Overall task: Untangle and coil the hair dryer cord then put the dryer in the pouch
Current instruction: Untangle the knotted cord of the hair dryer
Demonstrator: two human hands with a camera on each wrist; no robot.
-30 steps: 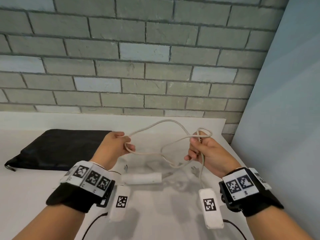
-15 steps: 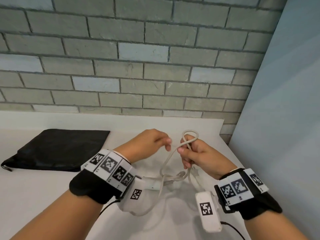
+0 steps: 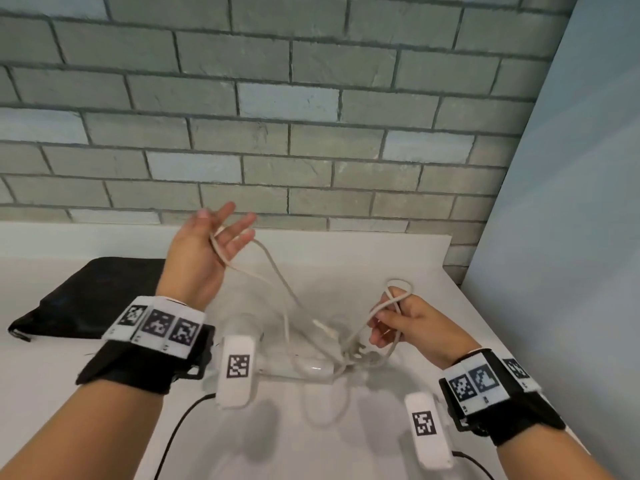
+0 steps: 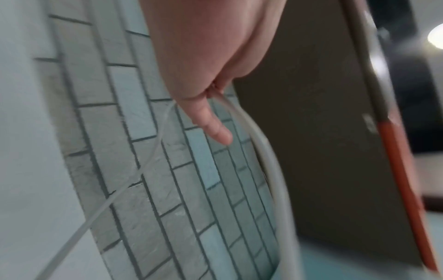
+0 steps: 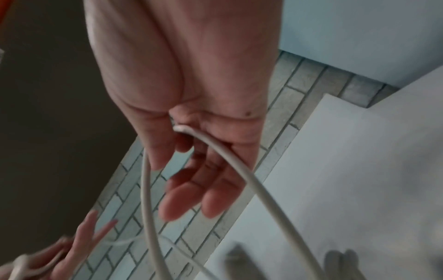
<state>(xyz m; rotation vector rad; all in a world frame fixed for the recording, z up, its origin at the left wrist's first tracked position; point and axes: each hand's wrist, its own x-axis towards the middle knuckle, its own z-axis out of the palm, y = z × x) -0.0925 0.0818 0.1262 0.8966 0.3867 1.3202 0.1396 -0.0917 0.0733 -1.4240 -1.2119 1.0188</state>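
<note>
White cord (image 3: pixel 277 271) is hanging between both hands above the white table (image 3: pixel 433 271). Left hand (image 3: pixel 204 254) is raised palm-in near the brick wall (image 3: pixel 311 98), fingers (image 3: pixel 242 225) spread and mostly straight, a loop of cord draping across the palm, not clamped. Right hand (image 3: pixel 405 320) is sitting lower and to the right, fingers curling round a small loop of cord, pinching it. Strands are running down from both hands to a tangle on the table, where the white dryer (image 3: pixel 311 367) is lying between the wrists, blurred. Black pouch (image 3: pixel 86 299) is lying flat at the left, well apart from the dryer.
</note>
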